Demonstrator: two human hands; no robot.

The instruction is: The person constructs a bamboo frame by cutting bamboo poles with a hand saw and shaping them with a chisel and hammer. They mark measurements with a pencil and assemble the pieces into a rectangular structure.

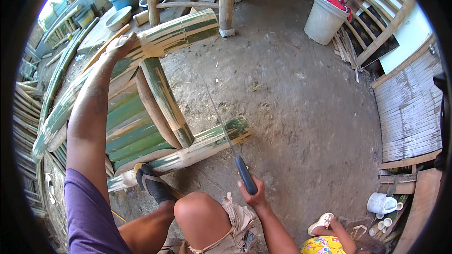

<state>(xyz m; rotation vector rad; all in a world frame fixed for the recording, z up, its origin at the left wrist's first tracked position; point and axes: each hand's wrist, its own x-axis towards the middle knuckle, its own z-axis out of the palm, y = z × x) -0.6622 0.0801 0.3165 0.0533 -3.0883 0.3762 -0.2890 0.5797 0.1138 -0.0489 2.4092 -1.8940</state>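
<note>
A frame of green bamboo poles and slats stands tilted before me. My left hand (121, 46) is closed over its upper bamboo pole (160, 37). A short bamboo crosspiece (165, 99) joins that pole to the lower bamboo pole (202, 145), and green slats (127, 127) fill the frame's left part. My sandalled foot (157, 183) rests against the lower pole. In my right hand (254, 193) is a long thin blade with a dark handle (246, 175), pointing up and away, seen nearly edge-on. Its tip is near the ground in view, apart from the upper pole.
A person in yellow clothing (325, 245) sits low at the near right, close to my right arm. Beyond are a white pail (382, 203), a grey bucket (325, 21) with red cloth, and a woven wall panel (408, 117). Wooden posts (227, 4) and basins (118, 19) stand at the back.
</note>
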